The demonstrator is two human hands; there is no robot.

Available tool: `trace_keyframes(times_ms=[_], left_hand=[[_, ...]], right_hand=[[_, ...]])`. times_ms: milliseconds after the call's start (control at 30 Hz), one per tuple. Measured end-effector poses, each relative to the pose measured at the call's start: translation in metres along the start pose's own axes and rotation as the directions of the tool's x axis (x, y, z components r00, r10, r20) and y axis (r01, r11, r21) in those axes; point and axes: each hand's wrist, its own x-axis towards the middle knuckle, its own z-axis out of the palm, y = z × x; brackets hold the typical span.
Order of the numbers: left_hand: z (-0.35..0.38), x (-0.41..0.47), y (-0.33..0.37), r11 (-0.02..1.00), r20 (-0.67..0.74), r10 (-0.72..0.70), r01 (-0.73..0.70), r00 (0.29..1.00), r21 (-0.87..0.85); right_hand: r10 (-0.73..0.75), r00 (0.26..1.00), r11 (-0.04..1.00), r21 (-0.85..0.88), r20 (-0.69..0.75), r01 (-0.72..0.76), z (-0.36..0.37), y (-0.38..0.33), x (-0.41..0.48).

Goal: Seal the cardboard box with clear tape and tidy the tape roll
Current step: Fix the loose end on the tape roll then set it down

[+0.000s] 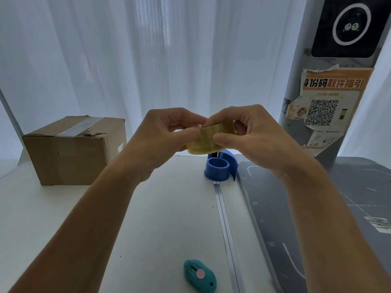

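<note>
I hold a yellowish clear tape roll (208, 138) in the air above the table, between both hands. My right hand (251, 136) grips the roll with the thumb on its outer face. My left hand (163, 138) pinches the roll's left edge with thumb and fingertips. The cardboard box (74, 149) stands at the back left of the table, with a strip of clear tape along its top seam. An empty blue tape dispenser (220, 167) sits on the table just below my hands.
A small teal box cutter (200, 274) lies near the table's front edge. A grey cutting mat (317, 208) covers the table's right side. A grey pillar with a torn QR poster (323, 111) rises at the back right. White curtains hang behind.
</note>
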Motion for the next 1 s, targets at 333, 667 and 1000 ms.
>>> trace_keyframes(times_ms=[333, 667, 1000], left_hand=[[0.0048, 0.0022, 0.0033, 0.997, -0.021, -0.06, 0.059, 0.998, -0.052], [0.0068, 0.0017, 0.0023, 0.993, 0.016, -0.074, 0.075, 0.997, -0.087], [0.0047, 0.0008, 0.0006, 0.997, -0.007, -0.032, 0.031, 0.999, -0.074]], right_hand=[[0.005, 0.999, 0.999, 0.038, -0.031, -0.004, 0.0, 0.0006, -0.0003], [0.024, 0.999, 0.999, 0.037, -0.049, -0.022, -0.0033, 0.0028, 0.0], [0.01, 0.999, 0.999, 0.045, -0.037, -0.008, -0.0005, 0.0018, 0.0012]])
